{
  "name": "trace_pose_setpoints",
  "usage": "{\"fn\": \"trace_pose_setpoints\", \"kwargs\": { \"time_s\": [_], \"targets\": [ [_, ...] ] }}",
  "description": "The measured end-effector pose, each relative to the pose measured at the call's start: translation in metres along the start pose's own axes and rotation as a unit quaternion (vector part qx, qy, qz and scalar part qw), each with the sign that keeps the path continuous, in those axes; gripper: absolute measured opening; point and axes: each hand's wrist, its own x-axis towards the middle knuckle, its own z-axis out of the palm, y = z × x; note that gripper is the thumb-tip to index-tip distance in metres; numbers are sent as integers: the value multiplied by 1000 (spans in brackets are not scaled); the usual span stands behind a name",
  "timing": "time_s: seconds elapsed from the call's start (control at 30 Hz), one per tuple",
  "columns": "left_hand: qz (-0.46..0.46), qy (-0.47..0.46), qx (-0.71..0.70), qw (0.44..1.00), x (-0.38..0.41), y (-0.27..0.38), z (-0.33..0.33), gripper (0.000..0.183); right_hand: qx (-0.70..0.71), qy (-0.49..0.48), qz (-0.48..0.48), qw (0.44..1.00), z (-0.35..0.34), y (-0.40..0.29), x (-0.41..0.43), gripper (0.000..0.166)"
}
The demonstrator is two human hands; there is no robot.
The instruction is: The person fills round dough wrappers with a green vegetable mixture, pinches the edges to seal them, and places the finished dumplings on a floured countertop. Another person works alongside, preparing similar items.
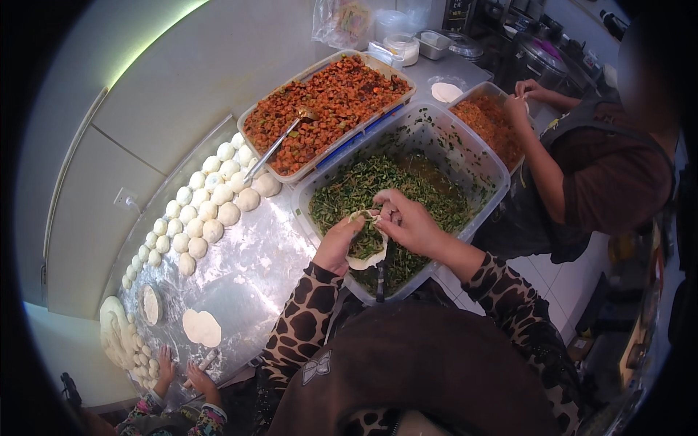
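Note:
A thin round dough wrapper [376,260] filled with chopped greens rests in my left hand [337,242], whose thumb lies over the filling. My right hand [410,224] pinches the wrapper's upper right edge between its fingertips. Both hands are above a large translucent plastic tub [491,163] of chopped green filling [349,188]. A dark spoon handle [380,280] stands up at the tub's near side, below the wrapper; its bowl is hidden.
Behind the tub, a plastic container [409,98] holds red diced filling and a metal ladle [272,148]. Rows of filled buns [212,231] cover the steel table's left. One co-worker [611,163] handles dough at right; another's hands [199,379] touch a rolling pin [204,362] beside flat wrappers [202,328].

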Motion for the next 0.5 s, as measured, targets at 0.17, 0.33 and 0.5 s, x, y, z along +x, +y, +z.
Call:
{"fn": "trace_pose_setpoints", "kwargs": {
  "time_s": [0.17,0.33,0.5],
  "targets": [
    [45,4,141,989,-7,2,2,35,-75,-22,-127,989,-2,4,2,21],
    [40,4,172,984,-5,6,2,42,-76,-4,-105,992,2,0,-3,22],
    [12,-26,188,982,1,14,0,39,-57,-39,-86,994,-1,6,2,20]
  ]
}}
